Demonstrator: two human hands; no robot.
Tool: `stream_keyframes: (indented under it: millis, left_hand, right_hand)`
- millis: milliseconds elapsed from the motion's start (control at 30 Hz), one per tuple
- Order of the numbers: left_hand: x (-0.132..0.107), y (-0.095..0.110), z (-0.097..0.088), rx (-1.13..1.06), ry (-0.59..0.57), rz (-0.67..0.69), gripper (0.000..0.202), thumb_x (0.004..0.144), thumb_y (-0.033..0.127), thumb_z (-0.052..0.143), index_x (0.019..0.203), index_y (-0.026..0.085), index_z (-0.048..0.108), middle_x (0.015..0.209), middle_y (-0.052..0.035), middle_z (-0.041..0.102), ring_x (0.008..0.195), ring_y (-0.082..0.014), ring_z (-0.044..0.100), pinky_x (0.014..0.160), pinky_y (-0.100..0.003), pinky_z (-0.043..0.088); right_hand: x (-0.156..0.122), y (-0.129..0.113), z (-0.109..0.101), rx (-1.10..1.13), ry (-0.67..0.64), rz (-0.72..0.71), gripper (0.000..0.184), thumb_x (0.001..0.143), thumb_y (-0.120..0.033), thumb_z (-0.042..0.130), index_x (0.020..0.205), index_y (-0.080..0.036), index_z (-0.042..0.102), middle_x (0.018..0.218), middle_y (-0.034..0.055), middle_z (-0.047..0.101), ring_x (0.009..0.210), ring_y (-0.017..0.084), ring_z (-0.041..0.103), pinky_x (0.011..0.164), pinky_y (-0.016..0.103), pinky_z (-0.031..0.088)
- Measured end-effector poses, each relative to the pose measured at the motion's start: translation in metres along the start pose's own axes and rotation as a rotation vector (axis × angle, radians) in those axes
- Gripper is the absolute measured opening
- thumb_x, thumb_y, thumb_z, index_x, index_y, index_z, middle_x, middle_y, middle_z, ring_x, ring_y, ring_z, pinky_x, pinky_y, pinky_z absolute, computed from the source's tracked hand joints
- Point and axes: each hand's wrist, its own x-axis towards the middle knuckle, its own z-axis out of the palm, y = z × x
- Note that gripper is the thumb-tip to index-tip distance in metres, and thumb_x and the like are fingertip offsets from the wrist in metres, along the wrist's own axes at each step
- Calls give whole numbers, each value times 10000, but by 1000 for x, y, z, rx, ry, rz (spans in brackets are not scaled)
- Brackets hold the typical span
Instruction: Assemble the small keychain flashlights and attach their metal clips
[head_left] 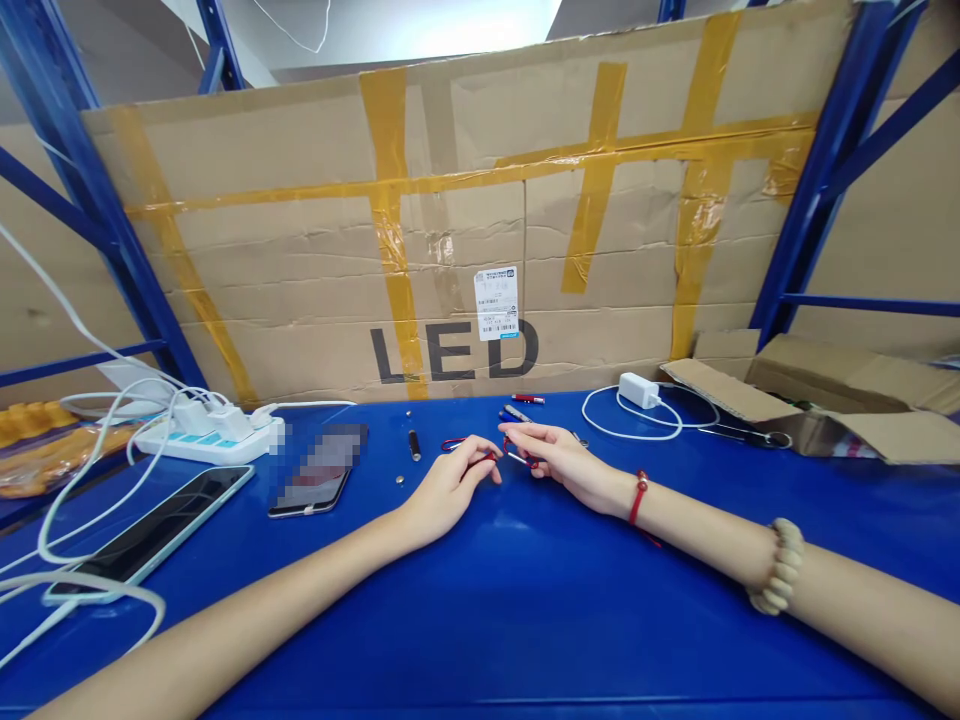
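Both my hands rest on the blue table (525, 600), meeting near its middle. My left hand (450, 485) has its fingers curled around a small red clip-like part (457, 445). My right hand (559, 455) pinches another small red piece with a metal end (519, 457). The two hands almost touch at the fingertips. A red cord bracelet and a pale bead bracelet sit on my right forearm. What exactly the tiny red parts are is too small to tell.
A small dark cylinder (414, 444), round buttons and small red pens (528, 399) lie just beyond the hands. Two phones (154, 530) and a white power strip (214, 430) with cables sit left. A white charger (639, 389), scissors and an open carton (847, 395) are right. A taped cardboard wall (465, 230) stands behind.
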Motion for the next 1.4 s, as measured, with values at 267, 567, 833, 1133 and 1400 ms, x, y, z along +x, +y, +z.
stream_keyframes:
  millis: [267,567,833,1133,1400]
  left_hand:
    - [0,1,0,-49,12,-9,160,898,216,335,977,164,465,770,-6,603,576,-102,451,598,-218,361]
    - [0,-4,-1,-87,18,-27,132,895,202,345,941,171,464,768,-9,605,710,-123,544,677,-224,396]
    - [-1,-4,-1,-59,29,-4,86,893,221,359,862,186,431,788,-9,629,766,-146,583,716,-251,409]
    - [-3,-3,0,25,-52,-1,90,892,249,387,887,194,457,848,-17,633,804,-161,592,745,-265,428]
    - [-4,-2,0,13,-93,70,175,900,209,376,1066,212,431,957,-21,646,895,-159,599,799,-255,424]
  right_hand:
    - [0,1,-1,71,-5,-21,264,694,-386,673,865,-185,676,766,4,603,731,87,534,648,185,401]
    - [-3,0,1,138,33,37,327,684,-426,666,896,-177,650,668,-25,545,579,65,474,550,194,365]
    - [-7,1,6,-163,-4,-84,317,687,-459,645,737,-146,637,567,-24,548,524,68,427,509,208,317]
    - [-8,-5,4,-236,-61,-81,310,637,-470,669,671,-164,631,595,1,631,501,105,528,461,225,374]
    - [-8,-2,4,-114,-98,-46,280,594,-388,728,689,-167,584,581,-24,625,490,89,545,490,215,411]
